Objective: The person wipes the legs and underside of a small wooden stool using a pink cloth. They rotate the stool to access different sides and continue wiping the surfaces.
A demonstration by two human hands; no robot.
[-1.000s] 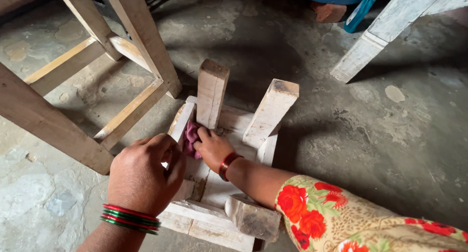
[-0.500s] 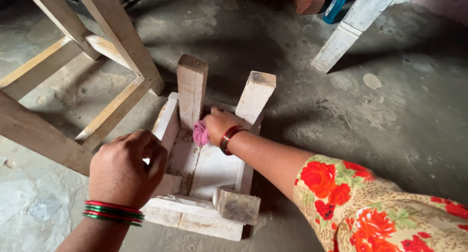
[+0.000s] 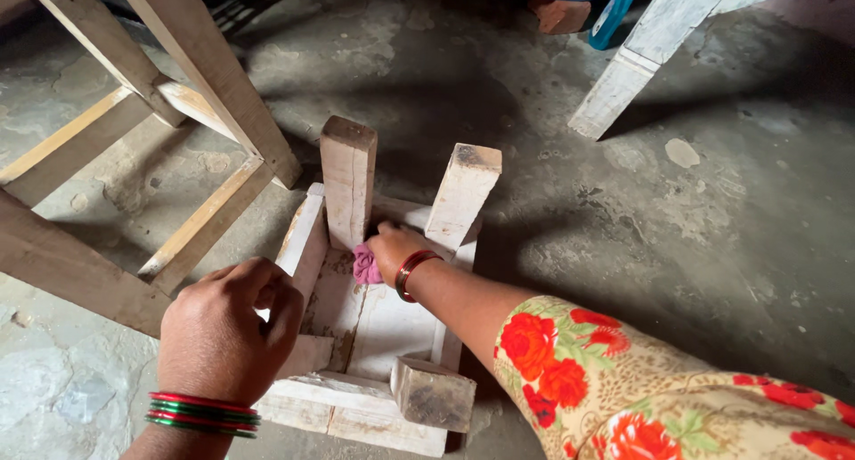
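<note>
Stool lies upside down, legs up, your left hand clamped on its near-left leg, right hand pinching pink cloth between far legs.

I saw a small upturned whitewashed wooden stool, a crumpled pink cloth, red and green bangles, a tan sleeve with red flowers, and a mottled grey concrete floor.

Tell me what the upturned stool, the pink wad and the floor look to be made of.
Upturned stool: wood, by its grain and cracks, under a worn whitish coat, perhaps paint.
Pink wad, pressed by the right hand: soft crumpled cloth, seemingly.
Floor: bare concrete or cement, grey, rough, patchy.
</note>
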